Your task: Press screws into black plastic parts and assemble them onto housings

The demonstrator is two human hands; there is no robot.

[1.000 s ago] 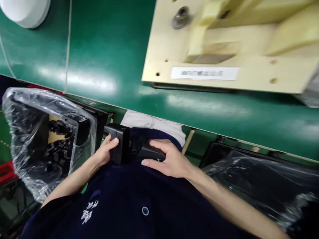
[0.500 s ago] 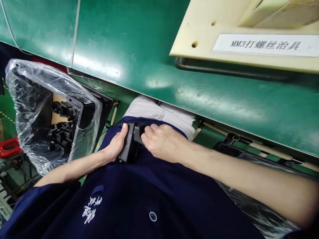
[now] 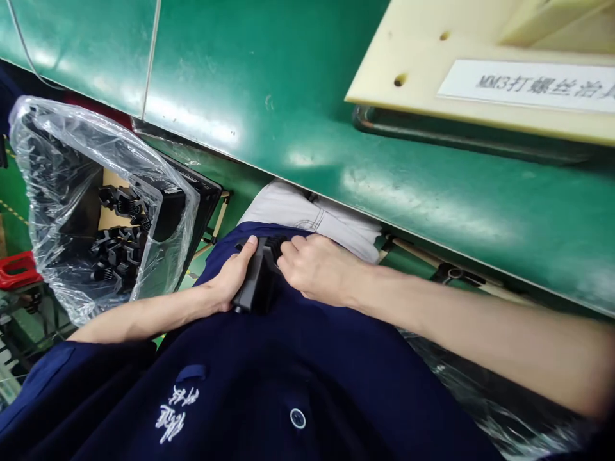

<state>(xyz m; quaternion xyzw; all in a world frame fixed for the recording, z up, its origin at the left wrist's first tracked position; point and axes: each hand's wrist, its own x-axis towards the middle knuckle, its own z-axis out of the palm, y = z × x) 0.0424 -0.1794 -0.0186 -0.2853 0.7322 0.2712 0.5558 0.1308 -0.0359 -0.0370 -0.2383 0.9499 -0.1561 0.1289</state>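
Over my lap, my left hand (image 3: 234, 275) is wrapped round a black box-shaped plastic housing (image 3: 253, 282), its thumb lying along the top. My right hand (image 3: 312, 266) is closed on a smaller black plastic piece (image 3: 273, 255) at the housing's right side. The two black parts touch; the fingers hide whether they are joined. To the left stands a bin (image 3: 168, 214) lined with clear plastic, where several small black plastic parts (image 3: 120, 250) lie in a heap.
A green-topped workbench (image 3: 269, 141) runs across in front of me. On it at the right rests a cream-coloured fixture plate (image 3: 418, 64) with a printed label and a dark metal handle (image 3: 456, 137) below. Clear plastic sheeting (image 3: 471, 390) lies low at the right, and a red object (image 3: 19, 270) at the far left.
The smaller black piece has turned against the housing, now showing a ridged upper side. Both hands keep their hold, and the view has shifted slightly.
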